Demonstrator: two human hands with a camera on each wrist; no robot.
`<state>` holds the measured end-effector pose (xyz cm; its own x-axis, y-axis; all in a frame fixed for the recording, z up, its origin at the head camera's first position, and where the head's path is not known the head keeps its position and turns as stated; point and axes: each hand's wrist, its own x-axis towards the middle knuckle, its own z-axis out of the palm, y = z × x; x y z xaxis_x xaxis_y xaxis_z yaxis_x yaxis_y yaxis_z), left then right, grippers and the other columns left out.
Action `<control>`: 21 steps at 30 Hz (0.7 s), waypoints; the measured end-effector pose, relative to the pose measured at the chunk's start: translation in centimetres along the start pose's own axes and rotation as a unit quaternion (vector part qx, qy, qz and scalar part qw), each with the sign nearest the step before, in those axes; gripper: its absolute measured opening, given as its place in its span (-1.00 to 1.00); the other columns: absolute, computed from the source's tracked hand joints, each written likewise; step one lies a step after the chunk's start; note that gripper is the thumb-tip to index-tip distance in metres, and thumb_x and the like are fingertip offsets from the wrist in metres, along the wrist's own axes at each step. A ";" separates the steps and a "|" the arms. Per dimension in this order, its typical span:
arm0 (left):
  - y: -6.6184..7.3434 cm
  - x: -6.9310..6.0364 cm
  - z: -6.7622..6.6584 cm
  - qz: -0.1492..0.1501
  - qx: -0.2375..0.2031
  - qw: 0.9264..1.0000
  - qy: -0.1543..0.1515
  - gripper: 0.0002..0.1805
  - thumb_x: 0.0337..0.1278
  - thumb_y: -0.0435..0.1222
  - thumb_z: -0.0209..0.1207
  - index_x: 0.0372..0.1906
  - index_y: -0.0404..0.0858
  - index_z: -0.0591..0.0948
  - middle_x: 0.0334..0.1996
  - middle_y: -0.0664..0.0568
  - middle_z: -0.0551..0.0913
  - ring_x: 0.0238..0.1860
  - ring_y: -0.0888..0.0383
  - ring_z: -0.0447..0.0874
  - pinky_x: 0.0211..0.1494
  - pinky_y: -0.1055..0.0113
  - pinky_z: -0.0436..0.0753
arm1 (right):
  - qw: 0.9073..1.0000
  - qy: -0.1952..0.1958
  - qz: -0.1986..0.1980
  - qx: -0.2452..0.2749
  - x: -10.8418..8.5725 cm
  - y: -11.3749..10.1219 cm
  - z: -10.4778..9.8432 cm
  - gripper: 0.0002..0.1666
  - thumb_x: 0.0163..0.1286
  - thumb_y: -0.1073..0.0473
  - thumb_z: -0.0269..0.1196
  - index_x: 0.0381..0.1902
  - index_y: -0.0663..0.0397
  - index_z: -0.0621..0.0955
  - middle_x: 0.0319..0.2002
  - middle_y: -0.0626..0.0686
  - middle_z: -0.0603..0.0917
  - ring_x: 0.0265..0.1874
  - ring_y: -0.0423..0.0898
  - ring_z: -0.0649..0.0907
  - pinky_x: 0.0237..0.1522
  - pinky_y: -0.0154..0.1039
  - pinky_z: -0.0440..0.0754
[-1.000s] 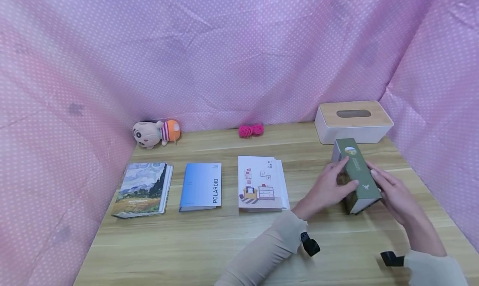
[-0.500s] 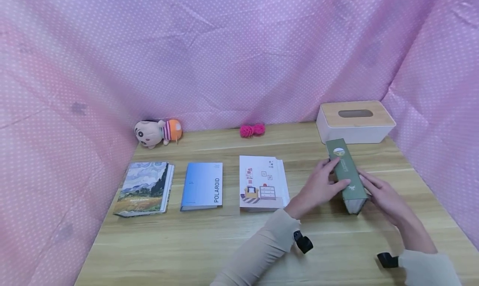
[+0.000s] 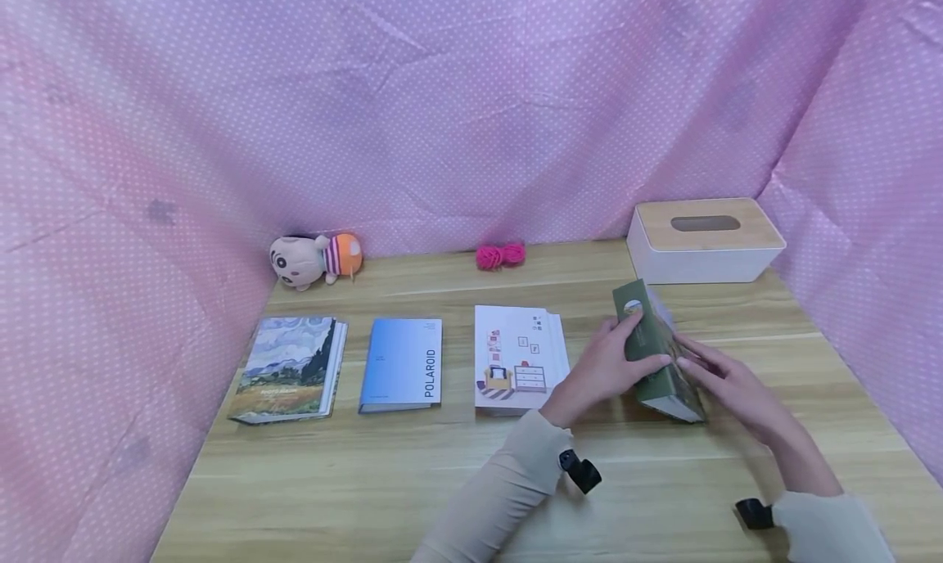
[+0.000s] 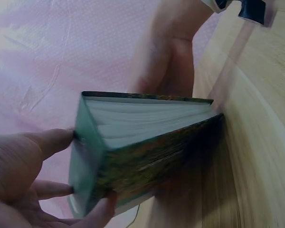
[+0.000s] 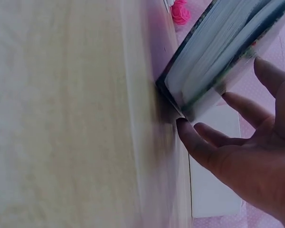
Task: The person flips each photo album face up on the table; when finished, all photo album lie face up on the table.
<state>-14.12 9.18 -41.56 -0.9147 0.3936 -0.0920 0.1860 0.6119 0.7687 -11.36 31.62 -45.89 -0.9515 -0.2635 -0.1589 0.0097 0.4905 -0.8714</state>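
Note:
A thick book with a green spine [image 3: 650, 342] stands tilted to the left, its fore edge low against the table. In the left wrist view its painted cover [image 4: 154, 166] and white pages [image 4: 137, 118] show, the covers spread a little. My left hand [image 3: 598, 371] grips it from the left, thumb and fingertips on the spine, another fingertip on the painted cover. From the right, my right hand [image 3: 744, 395] touches the other cover with outstretched fingers; in the right wrist view its fingertips [image 5: 185, 128] lie near the book's lower edge. The far fingers are partly hidden.
Left of the hands lie a white book [image 3: 519, 358] with a room drawing, a blue POLAROID book [image 3: 401, 362] and a landscape-covered book [image 3: 287, 367]. Behind stand a tissue box [image 3: 700, 244], pink yarn [image 3: 501, 256] and a plush toy [image 3: 315, 260]. Pink dotted cloth [image 3: 442, 121] surrounds the table.
Both hands have moved left with the green-spined book. It has tipped over to the left, so its spine now faces up and left and its right cover shows.

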 end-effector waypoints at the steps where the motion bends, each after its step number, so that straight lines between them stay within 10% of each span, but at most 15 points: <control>1: -0.1 0.0 -0.1 -0.002 0.000 1.000 -0.005 -0.18 0.11 0.21 0.15 0.46 0.20 0.15 0.34 0.01 0.32 0.16 0.18 0.44 0.11 0.29 0.56 | 1.000 0.002 0.002 -0.002 0.0 0.0 0.0 -0.31 0.52 -0.09 -0.05 0.51 -0.09 0.10 0.43 0.36 0.14 0.31 0.29 0.26 -0.07 -0.63 0.41; 12: -1.5 0.2 0.6 -0.017 0.001 1.000 -0.024 -0.18 0.18 0.15 0.14 0.49 0.09 0.11 0.37 -0.04 0.30 0.26 0.15 0.37 0.15 0.30 0.54 | 0.999 0.010 -0.002 -0.034 0.0 0.0 -0.2 -0.26 0.49 -0.05 0.03 0.49 0.13 0.11 0.42 0.43 0.04 0.25 0.43 0.30 0.04 -0.13 0.57; 16: -1.4 0.2 1.1 -0.040 -0.015 0.999 -0.012 -0.19 0.18 0.09 0.15 0.49 0.07 0.12 0.38 -0.03 0.24 0.26 0.11 0.35 0.12 0.32 0.55 | 0.999 0.017 -0.003 -0.046 0.0 0.0 -0.2 -0.22 0.47 -0.05 0.06 0.48 0.15 0.10 0.42 0.47 -0.04 0.28 0.55 0.17 0.17 0.38 0.28; 21: -1.3 0.1 1.7 -0.057 -0.051 0.997 -0.006 -0.21 0.19 0.03 0.17 0.48 0.06 0.13 0.37 0.02 0.25 0.22 0.15 0.37 0.09 0.35 0.54 | 0.998 0.021 0.000 -0.052 0.0 0.1 -0.3 -0.19 0.45 -0.07 0.09 0.49 0.15 0.09 0.42 0.50 -0.09 0.31 0.56 0.08 0.17 0.47 0.16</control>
<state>-13.85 9.55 -43.64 -0.9230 0.3347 -0.1901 0.0428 0.5801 0.8134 -11.43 31.89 -45.83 -0.9637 -0.2288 -0.1376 -0.0198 0.5753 -0.8177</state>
